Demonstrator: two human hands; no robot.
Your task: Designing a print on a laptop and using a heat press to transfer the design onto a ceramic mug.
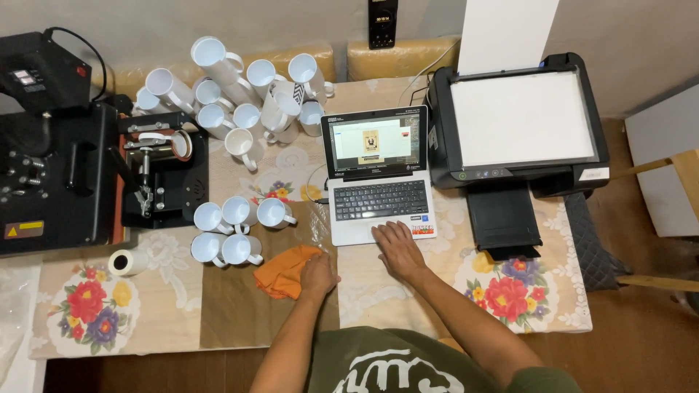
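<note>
Right hand (397,249) lying flat on the front of the small laptop (380,175), fingers stretched out and a little apart, tips on the touch pad just under the keys. Holding nothing. Left hand (318,275) resting on the table (218,320), fingers curled in, touching the edge of the orange cloth (284,271); hard to tell if gripping it or just lying on it. Cloth lying crumpled just left of the laptop. Five white mugs (237,229) close by, to the left of the cloth. Black printer (520,127) just beside the laptop on the right. Black press machine (54,175) far left.
</note>
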